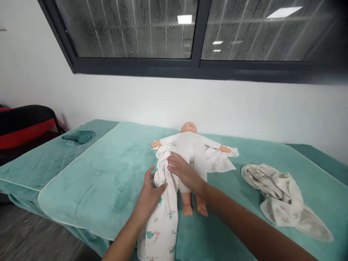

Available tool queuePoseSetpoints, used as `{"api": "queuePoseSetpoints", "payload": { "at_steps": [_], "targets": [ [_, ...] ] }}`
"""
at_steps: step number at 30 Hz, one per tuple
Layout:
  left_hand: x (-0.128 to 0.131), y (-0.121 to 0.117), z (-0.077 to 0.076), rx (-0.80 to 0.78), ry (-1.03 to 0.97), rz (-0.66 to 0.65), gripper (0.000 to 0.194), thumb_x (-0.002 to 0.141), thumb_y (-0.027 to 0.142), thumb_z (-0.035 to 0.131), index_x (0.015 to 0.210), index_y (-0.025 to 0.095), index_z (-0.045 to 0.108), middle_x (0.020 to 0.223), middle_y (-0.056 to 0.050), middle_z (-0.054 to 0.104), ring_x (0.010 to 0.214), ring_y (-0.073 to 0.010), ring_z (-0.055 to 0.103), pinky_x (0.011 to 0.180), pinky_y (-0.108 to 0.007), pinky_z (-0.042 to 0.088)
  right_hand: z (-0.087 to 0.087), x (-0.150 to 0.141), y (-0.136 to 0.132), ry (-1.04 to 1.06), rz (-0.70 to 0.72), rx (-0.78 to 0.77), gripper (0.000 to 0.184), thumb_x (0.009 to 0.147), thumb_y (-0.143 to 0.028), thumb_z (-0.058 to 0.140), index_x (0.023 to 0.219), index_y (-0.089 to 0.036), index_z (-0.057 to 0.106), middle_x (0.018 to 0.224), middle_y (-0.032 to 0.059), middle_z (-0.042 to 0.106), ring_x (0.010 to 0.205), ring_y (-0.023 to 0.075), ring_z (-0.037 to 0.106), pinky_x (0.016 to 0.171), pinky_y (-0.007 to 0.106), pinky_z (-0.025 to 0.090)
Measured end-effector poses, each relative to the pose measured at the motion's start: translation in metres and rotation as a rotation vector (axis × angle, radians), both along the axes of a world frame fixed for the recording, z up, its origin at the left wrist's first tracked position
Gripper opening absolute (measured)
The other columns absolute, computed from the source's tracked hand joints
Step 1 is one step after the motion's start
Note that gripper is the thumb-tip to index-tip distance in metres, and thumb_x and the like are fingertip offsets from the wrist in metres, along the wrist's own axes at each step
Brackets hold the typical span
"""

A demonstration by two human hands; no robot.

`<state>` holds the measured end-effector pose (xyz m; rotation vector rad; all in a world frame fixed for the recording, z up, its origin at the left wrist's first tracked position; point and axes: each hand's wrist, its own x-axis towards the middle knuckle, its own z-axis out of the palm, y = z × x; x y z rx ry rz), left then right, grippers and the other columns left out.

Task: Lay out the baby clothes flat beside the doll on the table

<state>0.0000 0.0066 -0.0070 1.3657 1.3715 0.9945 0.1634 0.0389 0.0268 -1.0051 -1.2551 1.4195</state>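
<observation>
A baby doll lies on its back in a white long-sleeved suit, arms spread, bare feet toward me. Along its left side in view runs a white baby garment with a small coloured print, hanging toward the near edge. My right hand reaches across the doll's legs, its fingers closed on the bunched upper part of that garment. Lower down, my left hand has thumb and fingers apart, touching the garment's edge. More white cloth is spread under the doll's other arm.
A crumpled whitish cloth lies to the right on the green padded bed cover. At the far left is a hollowed green cushion, beside a black and red chair. A wall with a dark-framed window stands behind.
</observation>
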Motion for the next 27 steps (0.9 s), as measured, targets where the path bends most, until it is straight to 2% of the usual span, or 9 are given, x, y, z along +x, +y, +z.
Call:
{"api": "queuePoseSetpoints", "payload": {
  "at_steps": [1, 3, 6, 9, 13, 16, 20, 23, 27],
  "targets": [
    [0.001, 0.006, -0.005, 0.059, 0.063, 0.04, 0.064, 0.084, 0.031, 0.058, 0.141, 0.023, 0.029, 0.132, -0.012, 0.049, 0.11, -0.0249, 0.059, 0.096, -0.046, 0.049, -0.008, 0.009, 0.015, -0.097, -0.026, 0.04, 0.069, 0.074, -0.048, 0.073, 0.136, -0.03, 0.049, 0.137, 0.0088, 0.052, 0.129, 0.027, 0.048, 0.107, 0.049, 0.04],
    [0.007, 0.017, -0.008, 0.236, 0.212, 0.113, 0.051, 0.085, 0.024, 0.054, 0.135, 0.022, 0.041, 0.136, -0.012, 0.046, 0.126, -0.0269, 0.048, 0.108, -0.049, 0.04, -0.018, 0.037, 0.045, -0.301, -0.101, 0.187, 0.064, 0.079, -0.047, 0.067, 0.138, -0.031, 0.047, 0.141, 0.0082, 0.05, 0.129, 0.026, 0.047, 0.109, 0.048, 0.037],
    [0.027, 0.031, -0.003, 0.383, 0.259, 0.068, 0.039, 0.087, 0.025, 0.051, 0.126, 0.022, 0.053, 0.137, -0.011, 0.048, 0.133, -0.0269, 0.042, 0.114, -0.049, 0.033, -0.027, 0.096, 0.096, -0.598, -0.333, 0.351, 0.055, 0.086, -0.047, 0.058, 0.136, -0.028, 0.049, 0.14, 0.0088, 0.051, 0.128, 0.0262, 0.048, 0.11, 0.048, 0.036],
    [0.056, 0.052, 0.005, 0.116, 0.049, -0.096, 0.04, 0.087, 0.029, 0.054, 0.125, 0.019, 0.054, 0.124, -0.012, 0.061, 0.115, -0.0252, 0.058, 0.102, -0.044, 0.046, -0.037, 0.148, 0.15, -0.828, -0.536, 0.355, 0.066, 0.084, -0.051, 0.058, 0.139, -0.017, 0.046, 0.142, 0.0164, 0.047, 0.131, 0.0298, 0.045, 0.11, 0.048, 0.035],
    [0.087, 0.083, 0.009, -0.172, -0.168, -0.175, 0.041, 0.083, 0.035, 0.061, 0.12, 0.018, 0.058, 0.116, -0.011, 0.067, 0.106, -0.0264, 0.064, 0.092, -0.039, 0.052, -0.047, 0.183, 0.203, -0.943, -0.441, 0.111, 0.077, 0.087, -0.061, 0.047, 0.145, -0.011, 0.037, 0.126, 0.0176, 0.062, 0.118, 0.0326, 0.057, 0.105, 0.049, 0.04],
    [0.098, 0.101, 0.011, -0.235, -0.321, -0.224, 0.045, 0.082, 0.038, 0.064, 0.123, 0.019, 0.058, 0.118, -0.01, 0.068, 0.107, -0.027, 0.064, 0.092, -0.038, 0.052, -0.039, 0.182, 0.223, -0.995, -0.335, 0.074, 0.078, 0.085, -0.069, 0.045, 0.142, -0.016, 0.045, 0.127, 0.0158, 0.063, 0.117, 0.0346, 0.058, 0.102, 0.049, 0.043],
    [0.091, 0.115, 0.018, -0.313, -0.437, -0.222, 0.052, 0.079, 0.043, 0.068, 0.124, 0.021, 0.058, 0.119, -0.01, 0.068, 0.105, -0.0275, 0.066, 0.09, -0.039, 0.053, -0.013, 0.163, 0.233, -0.983, -0.176, 0.096, 0.067, 0.084, -0.071, 0.047, 0.126, -0.021, 0.061, 0.125, 0.0123, 0.065, 0.113, 0.0346, 0.061, 0.096, 0.046, 0.048],
    [0.066, 0.126, 0.029, -0.323, -0.478, -0.212, 0.052, 0.078, 0.045, 0.07, 0.122, 0.019, 0.06, 0.113, -0.013, 0.07, 0.097, -0.0274, 0.068, 0.084, -0.039, 0.055, 0.01, 0.138, 0.235, -0.93, -0.094, 0.155, 0.059, 0.085, -0.069, 0.047, 0.118, -0.023, 0.065, 0.122, 0.0092, 0.067, 0.11, 0.0341, 0.062, 0.095, 0.044, 0.05],
    [0.014, 0.143, 0.044, -0.3, -0.569, -0.2, 0.049, 0.078, 0.04, 0.071, 0.118, 0.013, 0.06, 0.098, -0.016, 0.072, 0.08, -0.024, 0.069, 0.071, -0.035, 0.056, 0.033, 0.086, 0.246, -0.802, 0.068, 0.295, 0.058, 0.088, -0.067, 0.045, 0.116, -0.021, 0.065, 0.12, 0.0098, 0.068, 0.11, 0.0308, 0.062, 0.1, 0.043, 0.048]
  ]
}}
